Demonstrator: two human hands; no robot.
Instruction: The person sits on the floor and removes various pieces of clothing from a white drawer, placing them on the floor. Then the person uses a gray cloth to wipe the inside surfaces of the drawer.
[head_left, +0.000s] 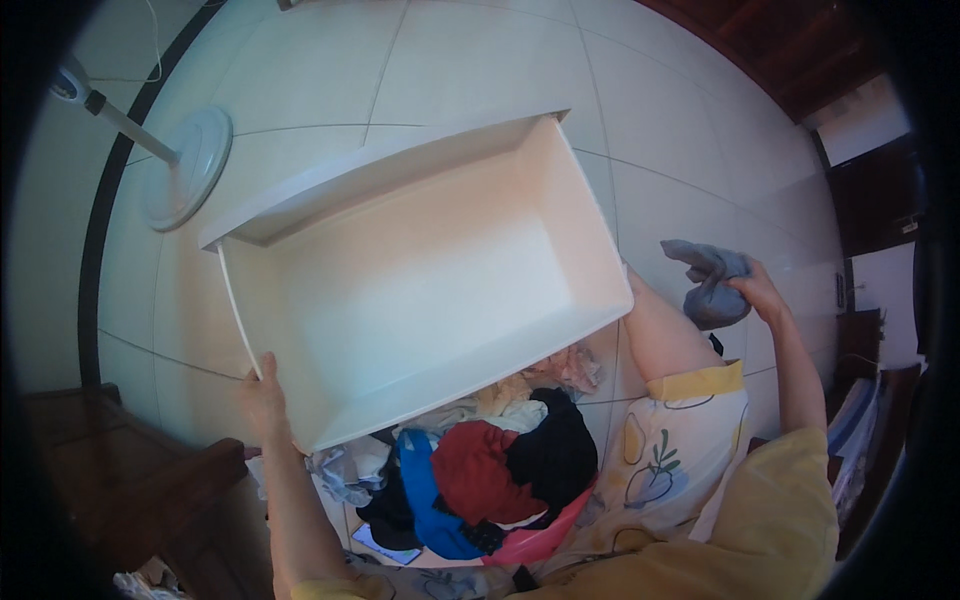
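My left hand (262, 394) grips the left side edge of a white plastic drawer (420, 262). The drawer is tilted, and its bare inside faces me. Off to the right, my right hand (759, 289) holds a bunched grey cloth (716, 289) above the floor, apart from the drawer. Below the drawer's near edge lies a heap of clothes, with a dark red garment (476, 469), a black garment (562, 442) and a blue garment (427, 495) on it. A pink item (540, 532) shows under the heap, too covered to identify.
A fan's round white base (187, 169) and pole stand on the tiled floor (480, 67) at the upper left. Dark wooden furniture (172, 495) is close to my left arm. A phone (385, 544) lies beside the clothes. More wooden furniture (780, 52) is at the upper right.
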